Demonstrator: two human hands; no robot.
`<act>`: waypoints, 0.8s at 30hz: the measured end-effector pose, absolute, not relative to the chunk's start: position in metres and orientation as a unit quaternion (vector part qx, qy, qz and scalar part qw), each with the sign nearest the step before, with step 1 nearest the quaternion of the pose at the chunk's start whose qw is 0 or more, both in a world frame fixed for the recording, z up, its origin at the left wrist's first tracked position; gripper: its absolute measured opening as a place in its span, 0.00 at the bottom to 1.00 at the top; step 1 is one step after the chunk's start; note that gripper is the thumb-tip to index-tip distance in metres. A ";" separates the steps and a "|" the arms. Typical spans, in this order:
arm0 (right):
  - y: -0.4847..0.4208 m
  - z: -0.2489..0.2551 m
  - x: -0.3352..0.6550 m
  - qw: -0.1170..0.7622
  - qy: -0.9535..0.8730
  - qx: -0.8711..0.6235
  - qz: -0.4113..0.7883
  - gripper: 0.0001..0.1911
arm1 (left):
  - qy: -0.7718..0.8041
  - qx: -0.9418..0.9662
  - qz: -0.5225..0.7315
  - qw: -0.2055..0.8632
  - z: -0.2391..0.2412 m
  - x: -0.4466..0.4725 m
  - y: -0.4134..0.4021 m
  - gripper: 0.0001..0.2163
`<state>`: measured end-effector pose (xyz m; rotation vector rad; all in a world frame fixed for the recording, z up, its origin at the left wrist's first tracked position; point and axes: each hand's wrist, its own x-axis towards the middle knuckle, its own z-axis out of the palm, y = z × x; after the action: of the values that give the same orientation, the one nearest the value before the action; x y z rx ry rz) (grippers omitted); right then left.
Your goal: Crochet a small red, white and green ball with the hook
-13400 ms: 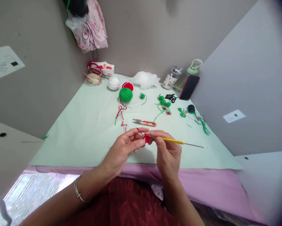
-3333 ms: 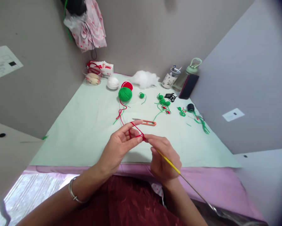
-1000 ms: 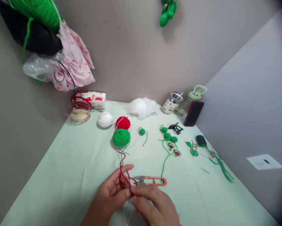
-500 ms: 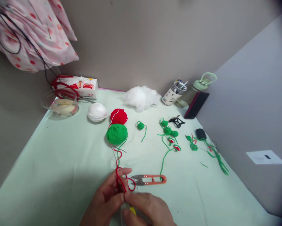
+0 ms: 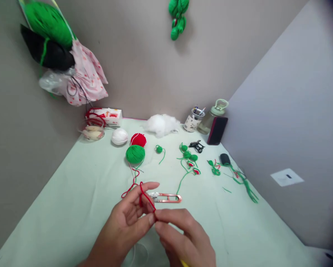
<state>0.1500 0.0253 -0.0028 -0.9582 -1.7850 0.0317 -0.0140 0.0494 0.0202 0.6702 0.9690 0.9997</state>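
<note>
My left hand is low in the middle, with red yarn looped over its forefinger and pinched at the thumb. My right hand meets it from the right, fingers pinched at the same spot, and a yellow crochet hook handle peeks out beneath it. The red strand runs back across the pale green table cover to a red yarn ball behind a green yarn ball. Orange thread snips lie just beyond my fingers.
A white yarn ball, white stuffing, small green crochet pieces, a black clip, a pen cup, a water bottle and a phone sit at the back. Bags hang on the left wall.
The view has tilted up and down since a second ago, so the wall and hanging things show again. My hands stay together on the red yarn, and the strand loop lies slacker to the left.
</note>
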 end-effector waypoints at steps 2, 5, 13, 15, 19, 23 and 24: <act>0.019 0.001 0.154 0.524 -0.752 -0.400 0.008 0.17 | 0.438 0.340 0.467 0.688 0.028 -0.008 0.044 0.22; 0.016 0.005 0.163 0.520 -0.767 -0.376 -0.013 0.12 | 0.424 0.373 0.487 0.666 0.031 -0.003 0.040 0.21; 0.031 0.010 0.187 0.433 -0.838 -0.316 -0.107 0.15 | 0.391 0.329 0.487 0.708 0.007 0.017 0.045 0.19; 0.035 0.005 0.192 0.415 -0.848 -0.316 -0.096 0.16 | 0.395 0.321 0.475 0.718 -0.007 0.019 0.049 0.20; 0.044 -0.012 0.200 0.397 -0.858 -0.321 -0.052 0.13 | 0.412 0.324 0.420 0.741 -0.033 0.016 0.057 0.28; 0.056 -0.025 0.204 0.394 -0.864 -0.312 -0.036 0.14 | 0.405 0.324 0.381 0.765 -0.054 0.014 0.061 0.30; 0.059 -0.028 0.205 0.398 -0.865 -0.303 -0.031 0.14 | 0.406 0.322 0.387 0.763 -0.058 0.014 0.060 0.30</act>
<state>0.2054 0.0594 -0.0275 -0.7670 -2.1909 -0.0788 0.0142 0.0604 -0.0582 0.7003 0.8826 0.8415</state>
